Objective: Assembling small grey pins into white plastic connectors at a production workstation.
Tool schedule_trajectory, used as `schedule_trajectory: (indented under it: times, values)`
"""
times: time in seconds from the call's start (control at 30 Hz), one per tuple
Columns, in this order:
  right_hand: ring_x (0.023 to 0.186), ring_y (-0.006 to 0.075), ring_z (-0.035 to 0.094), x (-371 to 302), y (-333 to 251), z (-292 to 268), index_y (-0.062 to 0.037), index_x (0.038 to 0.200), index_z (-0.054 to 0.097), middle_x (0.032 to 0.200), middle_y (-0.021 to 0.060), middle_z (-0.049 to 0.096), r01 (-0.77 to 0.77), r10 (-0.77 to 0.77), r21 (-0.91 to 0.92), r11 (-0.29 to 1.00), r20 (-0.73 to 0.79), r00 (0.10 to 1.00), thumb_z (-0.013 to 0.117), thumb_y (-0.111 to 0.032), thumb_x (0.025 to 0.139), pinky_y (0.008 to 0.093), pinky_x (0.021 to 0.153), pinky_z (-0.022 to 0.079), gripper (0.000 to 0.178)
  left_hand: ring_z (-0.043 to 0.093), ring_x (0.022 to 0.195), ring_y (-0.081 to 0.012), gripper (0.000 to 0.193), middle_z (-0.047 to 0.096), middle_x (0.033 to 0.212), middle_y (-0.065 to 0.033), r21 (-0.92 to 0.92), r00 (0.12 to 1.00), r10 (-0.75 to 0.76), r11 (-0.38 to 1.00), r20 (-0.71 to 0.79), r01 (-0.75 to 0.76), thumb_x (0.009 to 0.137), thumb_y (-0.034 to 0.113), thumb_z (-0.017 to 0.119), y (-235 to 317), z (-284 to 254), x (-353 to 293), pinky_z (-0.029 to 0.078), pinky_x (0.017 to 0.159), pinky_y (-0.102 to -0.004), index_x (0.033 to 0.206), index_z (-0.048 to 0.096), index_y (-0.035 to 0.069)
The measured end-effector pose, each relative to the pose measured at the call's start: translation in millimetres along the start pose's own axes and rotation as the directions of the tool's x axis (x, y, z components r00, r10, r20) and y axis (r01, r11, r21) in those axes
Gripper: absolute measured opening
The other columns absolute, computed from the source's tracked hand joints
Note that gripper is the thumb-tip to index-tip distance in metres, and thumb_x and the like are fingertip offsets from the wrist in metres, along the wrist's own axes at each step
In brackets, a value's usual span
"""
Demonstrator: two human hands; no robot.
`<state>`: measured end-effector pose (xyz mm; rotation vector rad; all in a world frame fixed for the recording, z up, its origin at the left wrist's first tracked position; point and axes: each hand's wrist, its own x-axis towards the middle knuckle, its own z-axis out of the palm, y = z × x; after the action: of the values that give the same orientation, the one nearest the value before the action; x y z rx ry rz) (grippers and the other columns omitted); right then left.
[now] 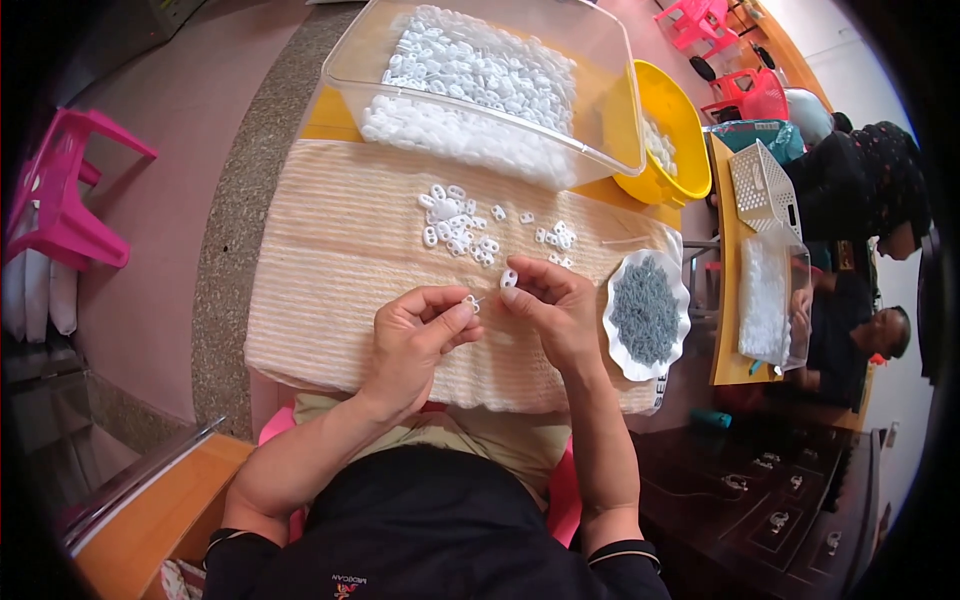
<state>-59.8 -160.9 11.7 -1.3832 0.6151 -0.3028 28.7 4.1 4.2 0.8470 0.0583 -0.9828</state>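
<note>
Over the striped cloth [325, 270], my left hand [415, 330] pinches a small white plastic piece [472, 302] with a thin pin-like bit pointing right. A short gap to the right, my right hand [555, 305] holds a white oval plastic piece with holes [509, 278] upright between thumb and fingers. The two pieces are apart. Beyond my hands lies a loose pile of white oval pieces [455, 220]. Smaller white pieces [560, 237] are scattered to its right. A white wavy-edged dish [613, 350] full of small grey slivers [645, 310] stands beside my right hand.
A large transparent bin [632, 120] of white pieces stands at the far side. Right of it is a yellow basin [695, 160]. Two people work at another table with a white basket [765, 185] and a bin [800, 310]. A pink stool [70, 190] stands on the left floor.
</note>
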Motion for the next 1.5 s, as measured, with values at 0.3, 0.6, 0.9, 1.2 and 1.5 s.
schedule_trajectory:
  times: [0.3,0.6,0.9,1.2,1.5]
  values:
    - [0.074,0.0145,0.064,-9.4,2.9,-3.8,0.0039,0.115,0.060,0.085,0.0073,0.065,0.021,-0.021,0.035,0.999,0.020,1.000,0.067,0.001,0.084,0.0244,0.067,0.052,0.032,0.064,0.081,-0.0128,0.016,0.065,0.090,-0.0067,0.023,1.000,-0.004,1.000,0.004,0.004,0.088,0.000,0.062,-2.6,-0.4,0.7,0.057,0.077,-0.0289,0.104,0.062,0.000]
    - [0.073,0.0126,0.062,-9.8,0.6,-0.7,0.0011,0.112,0.062,0.085,0.0072,0.066,-0.014,0.016,0.089,0.996,-0.013,1.000,0.062,-0.005,0.091,0.0253,0.069,0.053,0.022,0.065,0.081,-0.0135,0.016,0.066,0.090,-0.0072,0.026,1.000,-0.030,0.999,-0.003,0.030,0.088,0.001,0.063,-2.2,-0.3,0.6,0.058,0.077,-0.0290,0.104,0.062,0.000]
    - [0.072,0.0135,0.062,-8.8,9.8,-7.1,0.0019,0.117,0.059,0.085,0.0070,0.064,0.000,-0.006,0.127,0.992,0.045,0.999,0.062,-0.003,0.090,0.0271,0.071,0.055,0.027,0.065,0.082,-0.0138,0.017,0.065,0.090,-0.0078,0.039,0.999,-0.033,0.999,0.003,0.033,0.088,0.001,0.063,-1.3,0.6,1.0,0.058,0.077,-0.0290,0.105,0.062,-0.001]
    - [0.079,0.0153,0.065,-13.9,8.1,-4.5,0.0035,0.119,0.057,0.090,0.0078,0.064,-0.010,0.004,0.093,0.996,0.064,0.998,0.064,0.000,0.088,0.0291,0.073,0.056,0.032,0.065,0.082,-0.0132,0.018,0.065,0.091,-0.0078,0.079,0.998,-0.069,0.994,-0.011,0.069,0.088,0.001,0.063,-0.3,-0.3,1.6,0.058,0.077,-0.0282,0.105,0.061,-0.002]
    - [0.081,0.0171,0.066,-15.6,3.6,-2.4,0.0053,0.117,0.056,0.093,0.0096,0.065,-0.046,0.038,0.064,0.997,0.109,0.993,0.064,0.001,0.087,0.0289,0.073,0.056,0.031,0.064,0.081,-0.0128,0.017,0.065,0.090,-0.0078,0.093,0.998,-0.065,0.994,0.011,0.064,0.089,0.003,0.063,-1.0,-1.4,2.2,0.057,0.076,-0.0271,0.105,0.062,-0.002]
